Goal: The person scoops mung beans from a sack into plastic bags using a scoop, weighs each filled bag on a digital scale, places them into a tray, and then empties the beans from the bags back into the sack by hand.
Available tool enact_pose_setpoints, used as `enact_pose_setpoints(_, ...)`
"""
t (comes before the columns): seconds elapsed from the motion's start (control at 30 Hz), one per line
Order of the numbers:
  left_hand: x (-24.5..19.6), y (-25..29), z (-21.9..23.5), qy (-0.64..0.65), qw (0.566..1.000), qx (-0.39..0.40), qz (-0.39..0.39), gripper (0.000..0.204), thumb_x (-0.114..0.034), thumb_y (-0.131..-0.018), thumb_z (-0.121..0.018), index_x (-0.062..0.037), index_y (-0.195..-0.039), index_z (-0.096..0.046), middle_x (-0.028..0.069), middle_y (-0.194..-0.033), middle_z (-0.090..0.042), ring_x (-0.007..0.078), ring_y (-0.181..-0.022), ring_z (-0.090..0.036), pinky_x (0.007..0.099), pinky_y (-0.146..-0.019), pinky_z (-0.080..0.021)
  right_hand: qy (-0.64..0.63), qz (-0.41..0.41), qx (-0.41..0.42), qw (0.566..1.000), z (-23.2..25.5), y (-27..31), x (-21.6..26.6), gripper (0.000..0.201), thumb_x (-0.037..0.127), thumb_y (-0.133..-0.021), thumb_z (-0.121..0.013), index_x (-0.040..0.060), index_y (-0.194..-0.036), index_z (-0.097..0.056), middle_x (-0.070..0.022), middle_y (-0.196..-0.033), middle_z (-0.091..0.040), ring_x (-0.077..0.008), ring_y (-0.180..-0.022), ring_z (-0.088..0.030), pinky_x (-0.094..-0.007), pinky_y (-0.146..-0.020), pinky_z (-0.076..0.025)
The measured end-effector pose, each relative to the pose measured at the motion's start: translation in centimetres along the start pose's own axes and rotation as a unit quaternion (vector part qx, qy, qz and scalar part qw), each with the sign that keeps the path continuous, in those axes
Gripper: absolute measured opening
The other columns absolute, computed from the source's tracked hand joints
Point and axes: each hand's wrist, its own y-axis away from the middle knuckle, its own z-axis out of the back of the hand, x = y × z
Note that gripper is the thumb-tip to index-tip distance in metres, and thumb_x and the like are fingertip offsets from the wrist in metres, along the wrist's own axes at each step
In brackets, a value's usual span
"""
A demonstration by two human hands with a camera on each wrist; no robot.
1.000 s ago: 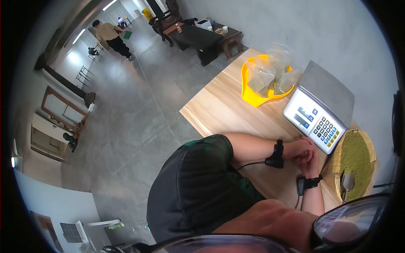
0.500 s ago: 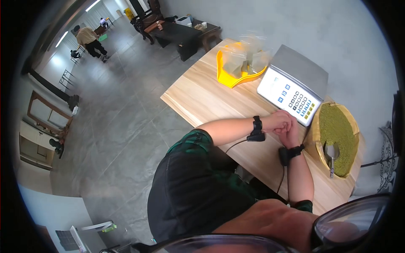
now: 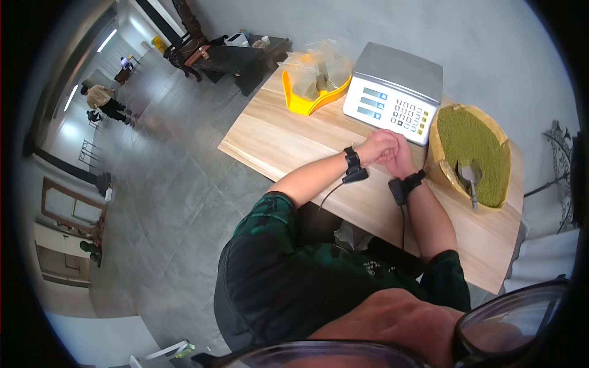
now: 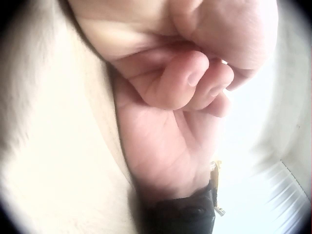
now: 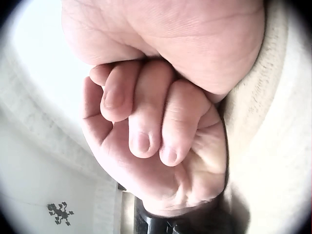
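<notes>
My left hand (image 3: 372, 149) and right hand (image 3: 402, 158) are clasped together over the wooden table (image 3: 270, 135), just in front of a digital scale (image 3: 397, 67). The left wrist view shows curled fingers (image 4: 183, 78) against the palm of the right hand (image 4: 156, 146). In the right wrist view, bent fingers (image 5: 146, 112) lie over the palm of the left hand (image 5: 146, 175), their roots hidden under the right hand (image 5: 170, 34). Right of the hands stands an open paper bag (image 3: 438, 162) of green granules (image 3: 472, 138), with a metal scoop (image 3: 469, 173) resting in it.
A yellow tray (image 3: 300, 109) with several clear zip bags (image 3: 304, 80) of greenish contents sits left of the scale. A grey wall (image 3: 491, 49) rises behind the table. Further off are a dark low table (image 3: 239, 67) and a walking person (image 3: 101, 100).
The head view has turned, so the table, scale and bag appear further up and left. My hands stay clasped in front of the scale. The distant person has walked further away.
</notes>
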Motion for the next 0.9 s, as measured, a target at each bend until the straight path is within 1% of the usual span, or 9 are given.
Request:
enact_pose_setpoints(0.17, -0.1, -0.1, 0.0, 0.007, 1.000, 0.003, 0.003, 0.028, -0.017, -0.095, -0.050, -0.0016, -0.075, -0.059, 0.0075, -0.055, -0.053, 0.0109, -0.039, -0.041, 0.0235, -0.037, -0.027, -0.001, -0.004, 0.041, 0.999, 0.3, -0.1, 0.1, 0.040, 0.031, -0.099, -0.038, 0.0026, -0.112, -0.062, -0.0107, -0.106, -0.068, -0.0194, -0.093, -0.066, -0.0315, -0.077, -0.054)
enact_pose_setpoints(0.23, 0.1, 0.2, -0.4, -0.023, 0.999, -0.005, -0.030, 0.030, -0.017, -0.098, -0.048, -0.0019, -0.072, -0.055, 0.0053, -0.054, -0.048, 0.0118, -0.038, -0.040, 0.0247, -0.036, -0.026, -0.002, 0.004, 0.026, 1.000, 0.4, -0.3, -0.2, 0.040, 0.031, -0.099, -0.038, 0.0021, -0.112, -0.062, -0.0109, -0.105, -0.068, -0.0189, -0.091, -0.066, -0.0313, -0.076, -0.054)
enact_pose_setpoints(0.47, 0.1, 0.2, -0.7, -0.035, 0.999, 0.003, -0.037, 0.033, -0.017, -0.099, -0.046, -0.0035, -0.070, -0.053, 0.0057, -0.056, -0.051, 0.0121, -0.040, -0.043, 0.0247, -0.037, -0.029, 0.006, 0.015, 0.031, 0.999, 0.4, -0.2, -0.1, 0.041, 0.033, -0.100, -0.038, 0.0014, -0.113, -0.061, -0.0113, -0.103, -0.068, -0.0188, -0.087, -0.067, -0.0302, -0.072, -0.055)
enact_pose_setpoints(0.67, -0.2, 0.1, -0.4, -0.117, 0.992, 0.009, -0.035, 0.029, -0.017, -0.098, -0.049, -0.0035, -0.074, -0.056, 0.0056, -0.058, -0.054, 0.0117, -0.042, -0.048, 0.0239, -0.039, -0.034, -0.003, 0.023, 0.010, 1.000, 0.2, 0.0, 0.1, 0.040, 0.031, -0.101, -0.039, 0.0009, -0.113, -0.061, -0.0110, -0.101, -0.068, -0.0197, -0.089, -0.066, -0.0338, -0.079, -0.055)
enact_pose_setpoints(0.73, -1.5, 0.1, 0.6, -0.251, 0.966, 0.060, -0.022, 0.028, -0.019, -0.098, -0.053, -0.0017, -0.077, -0.060, 0.0060, -0.064, -0.061, 0.0128, -0.051, -0.055, 0.0243, -0.048, -0.042, -0.016, -0.024, 0.066, 0.997, 2.1, -0.7, -0.3, 0.035, 0.029, -0.101, -0.041, 0.0024, -0.114, -0.060, -0.0109, -0.104, -0.067, -0.0204, -0.098, -0.064, -0.0371, -0.089, -0.051)
enact_pose_setpoints(0.77, -2.5, 0.0, 1.4, -0.255, 0.965, 0.065, -0.021, 0.028, -0.019, -0.098, -0.053, -0.0017, -0.077, -0.060, 0.0060, -0.064, -0.061, 0.0128, -0.051, -0.055, 0.0243, -0.048, -0.042, -0.018, -0.018, 0.065, 0.998, 2.2, -0.9, -0.6, 0.035, 0.029, -0.101, -0.041, 0.0024, -0.114, -0.060, -0.0109, -0.104, -0.067, -0.0204, -0.098, -0.064, -0.0371, -0.089, -0.051)
enact_pose_setpoints(0.83, -5.2, 0.4, 2.3, -0.429, 0.876, 0.015, -0.220, 0.022, -0.019, -0.095, -0.057, -0.0010, -0.084, -0.064, 0.0058, -0.070, -0.064, 0.0140, -0.061, -0.060, 0.0268, -0.057, -0.047, -0.049, 0.029, -0.018, 0.998, 0.0, -0.1, -0.8, 0.032, 0.028, -0.101, -0.043, 0.0029, -0.111, -0.060, -0.0118, -0.107, -0.065, -0.0212, -0.105, -0.061, -0.0379, -0.095, -0.048)
enact_pose_setpoints(0.87, -7.7, 0.7, 2.6, -0.473, 0.853, -0.053, -0.213, 0.019, -0.019, -0.093, -0.058, -0.0011, -0.088, -0.064, 0.0082, -0.071, -0.065, 0.0168, -0.066, -0.062, 0.0305, -0.062, -0.050, -0.011, 0.008, 0.050, 0.999, 1.3, -0.5, -0.7, 0.029, 0.027, -0.101, -0.044, 0.0029, -0.108, -0.059, -0.0129, -0.109, -0.063, -0.0222, -0.106, -0.059, -0.0367, -0.096, -0.047)
enact_pose_setpoints(0.9, -10.8, 1.1, 2.7, -0.512, 0.825, -0.122, -0.205, 0.019, -0.019, -0.091, -0.059, -0.0011, -0.092, -0.064, 0.0106, -0.072, -0.065, 0.0197, -0.070, -0.064, 0.0341, -0.066, -0.052, -0.015, 0.011, 0.047, 0.999, 1.2, -0.4, -0.6, 0.029, 0.027, -0.101, -0.044, 0.0029, -0.108, -0.059, -0.0129, -0.109, -0.063, -0.0222, -0.106, -0.059, -0.0367, -0.096, -0.047)
